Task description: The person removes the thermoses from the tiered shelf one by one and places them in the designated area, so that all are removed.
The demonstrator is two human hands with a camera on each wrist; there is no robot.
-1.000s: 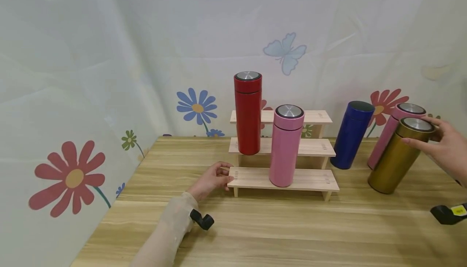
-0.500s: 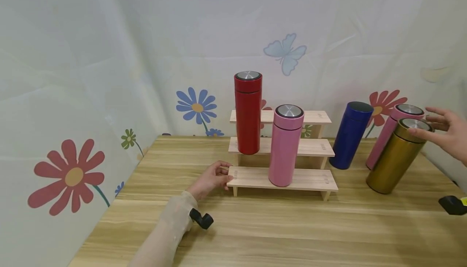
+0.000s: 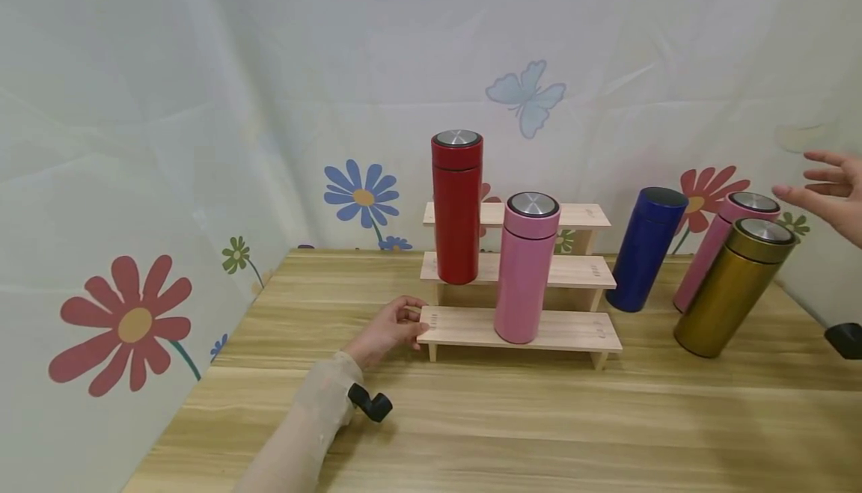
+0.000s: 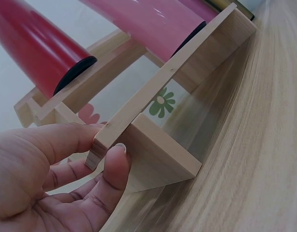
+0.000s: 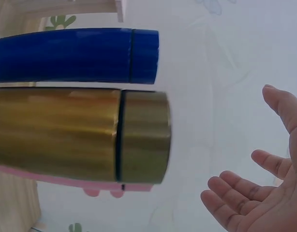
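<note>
My left hand (image 3: pixel 390 332) pinches the left end of the lowest board of a three-step wooden display stand (image 3: pixel 458 326); in the left wrist view the thumb and fingers (image 4: pixel 112 171) lie about the board's corner. A red thermos bottle (image 3: pixel 458 216) stands on the middle step, a pink thermos bottle (image 3: pixel 528 276) on the lowest one. My right hand (image 3: pixel 835 190) is in the air, fingers spread, above and right of a gold thermos bottle (image 3: pixel 734 291) on the table. In the right wrist view a gap separates the hand (image 5: pixel 264 193) from the gold bottle's lid (image 5: pixel 144 137).
Right of the stand a blue thermos bottle (image 3: pixel 646 250) stands on the wooden table (image 3: pixel 471 418). A second pink bottle (image 3: pixel 714 253) is partly hidden behind the gold one. A flower-printed cloth (image 3: pixel 377 51) hangs behind the table.
My right hand has let go of the gold bottle's top and moved up and to the right. The gold bottle stays on the table. My left hand keeps its hold on the stand.
</note>
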